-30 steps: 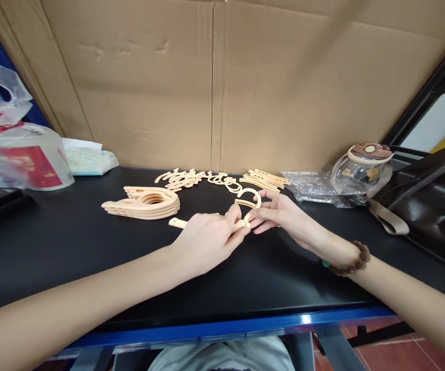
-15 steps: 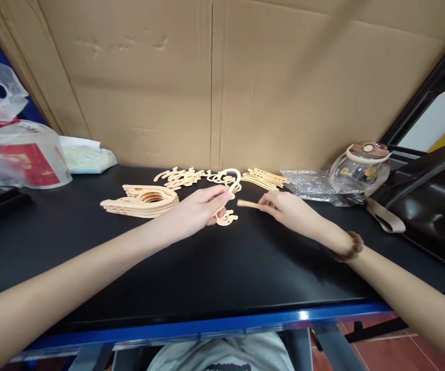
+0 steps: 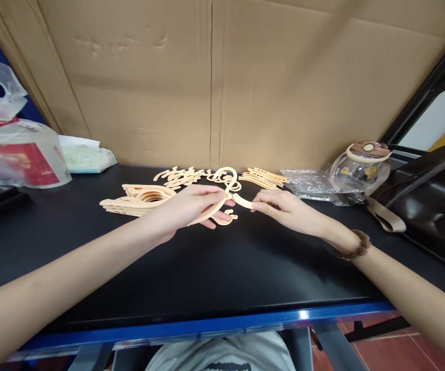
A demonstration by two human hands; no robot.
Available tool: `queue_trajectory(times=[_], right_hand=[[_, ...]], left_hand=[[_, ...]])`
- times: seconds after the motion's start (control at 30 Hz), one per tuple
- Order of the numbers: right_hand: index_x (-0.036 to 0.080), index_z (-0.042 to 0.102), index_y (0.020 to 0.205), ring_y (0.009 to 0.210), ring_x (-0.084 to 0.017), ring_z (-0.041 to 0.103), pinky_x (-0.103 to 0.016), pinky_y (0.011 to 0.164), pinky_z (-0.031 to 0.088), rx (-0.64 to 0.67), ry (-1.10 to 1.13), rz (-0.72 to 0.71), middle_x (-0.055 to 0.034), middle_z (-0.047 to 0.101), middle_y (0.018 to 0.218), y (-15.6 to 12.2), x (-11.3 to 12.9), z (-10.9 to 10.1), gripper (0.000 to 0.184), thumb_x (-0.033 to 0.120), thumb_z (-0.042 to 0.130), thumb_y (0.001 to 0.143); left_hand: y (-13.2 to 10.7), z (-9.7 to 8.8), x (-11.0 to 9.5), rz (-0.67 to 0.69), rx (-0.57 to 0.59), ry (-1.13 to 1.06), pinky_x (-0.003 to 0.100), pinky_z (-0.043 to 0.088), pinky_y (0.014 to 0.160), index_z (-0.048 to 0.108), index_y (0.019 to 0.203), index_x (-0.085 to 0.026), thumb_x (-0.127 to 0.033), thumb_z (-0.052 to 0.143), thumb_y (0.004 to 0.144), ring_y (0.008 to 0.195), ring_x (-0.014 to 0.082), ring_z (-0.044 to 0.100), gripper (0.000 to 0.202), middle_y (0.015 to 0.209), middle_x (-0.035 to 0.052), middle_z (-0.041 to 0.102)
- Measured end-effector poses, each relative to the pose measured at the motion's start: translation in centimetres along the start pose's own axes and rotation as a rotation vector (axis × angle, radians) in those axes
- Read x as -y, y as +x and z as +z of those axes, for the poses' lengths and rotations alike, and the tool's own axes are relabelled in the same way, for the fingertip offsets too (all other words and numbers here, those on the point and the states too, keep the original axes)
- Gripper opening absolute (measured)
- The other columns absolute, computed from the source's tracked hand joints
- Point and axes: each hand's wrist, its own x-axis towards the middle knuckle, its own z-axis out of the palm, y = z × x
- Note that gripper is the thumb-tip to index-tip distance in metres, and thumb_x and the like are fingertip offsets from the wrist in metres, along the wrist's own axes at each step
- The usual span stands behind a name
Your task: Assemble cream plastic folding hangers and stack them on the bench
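Observation:
My left hand (image 3: 191, 206) is closed round a cream plastic hanger piece with a hook (image 3: 227, 178), held just above the black tabletop (image 3: 222, 268). My right hand (image 3: 284, 208) pinches a short cream arm piece (image 3: 242, 201) and brings its end against the hook piece, so the two parts meet between my hands. A stack of finished folded hangers (image 3: 141, 202) lies to the left. Behind my hands lie loose hook pieces (image 3: 183, 176) and a bundle of straight arm pieces (image 3: 264, 178).
A cardboard sheet (image 3: 214, 82) stands along the back. At the left are a plastic bag with red print (image 3: 17, 154) and a tissue pack (image 3: 85, 154). At the right lie crinkled clear plastic (image 3: 307, 184), a glass jar with a lid (image 3: 361, 167) and a dark brown bag (image 3: 431, 196).
Both hands moved from near the table's middle towards the back. My left hand lifted the hook piece, and my right hand has brought the arm piece up against it.

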Motion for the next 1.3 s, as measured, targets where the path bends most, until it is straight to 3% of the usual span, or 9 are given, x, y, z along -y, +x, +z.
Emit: queue_trajectory(times=[0.1, 0.23, 0.53, 1.0, 1.17, 1.3], right_hand=[[0.018, 0.060, 0.083, 0.073, -0.014, 0.051, -0.027, 0.068, 0.037, -0.010, -0.003, -0.029, -0.0014, 0.061, 0.080, 0.1, -0.1, -0.1, 0.030, 0.037, 0.041, 0.097], [0.017, 0.060, 0.079, 0.068, -0.013, 0.049, -0.027, 0.066, 0.036, -0.030, 0.020, -0.055, -0.0004, 0.060, 0.073, 0.2, -0.1, -0.2, 0.032, 0.039, 0.045, 0.096], [0.018, 0.064, 0.083, 0.075, -0.014, 0.051, -0.027, 0.070, 0.038, 0.044, 0.201, 0.000, -0.0016, 0.061, 0.082, 0.0, 0.0, -0.5, 0.028, 0.042, 0.051, 0.092], [0.018, 0.069, 0.081, 0.070, -0.015, 0.052, -0.028, 0.068, 0.036, -0.008, 0.081, 0.042, -0.0016, 0.062, 0.069, 0.0, -0.3, 0.4, 0.035, 0.047, 0.052, 0.090], [0.018, 0.068, 0.079, 0.061, -0.012, 0.048, -0.026, 0.059, 0.033, -0.041, 0.076, 0.206, 0.0004, 0.061, 0.067, 0.1, 0.3, 1.1, 0.033, 0.045, 0.052, 0.089], [0.018, 0.065, 0.074, 0.060, -0.013, 0.049, -0.027, 0.058, 0.032, -0.114, 0.045, 0.310, 0.0010, 0.058, 0.064, 0.2, 0.3, 0.8, 0.039, 0.048, 0.046, 0.091]], left_hand=[[0.2, -0.2, 0.2, -0.010, 0.056, -0.120, 0.025, 0.055, 0.072, 0.068, 0.102, -0.018, -0.045, 0.058, 0.085, 0.098, 0.0224, 0.067, 0.033, 0.109, 0.0085, 0.070], [0.3, -0.3, 0.4, -0.022, 0.131, -0.204, 0.023, 0.055, 0.076, 0.071, 0.096, -0.019, -0.040, 0.061, 0.085, 0.100, 0.0203, 0.067, 0.026, 0.113, 0.0068, 0.069], [0.2, 0.0, -0.1, -0.062, 0.187, -0.214, 0.019, 0.054, 0.067, 0.072, 0.094, -0.020, -0.033, 0.067, 0.081, 0.098, 0.0179, 0.067, 0.019, 0.104, 0.0051, 0.072], [0.1, 0.3, 0.4, -0.019, 0.035, 0.011, 0.021, 0.051, 0.062, 0.069, 0.082, -0.015, -0.032, 0.066, 0.078, 0.082, 0.0169, 0.068, 0.018, 0.082, 0.0046, 0.073], [0.8, 0.8, 1.8, 0.126, -0.041, 0.075, 0.022, 0.051, 0.063, 0.067, 0.092, -0.015, -0.034, 0.058, 0.084, 0.085, 0.0183, 0.068, 0.022, 0.085, 0.0058, 0.072], [1.0, 1.4, 2.1, 0.156, -0.083, 0.094, 0.023, 0.052, 0.058, 0.051, 0.130, -0.017, -0.032, 0.050, 0.089, 0.081, 0.0178, 0.069, 0.043, 0.108, 0.0087, 0.068]])
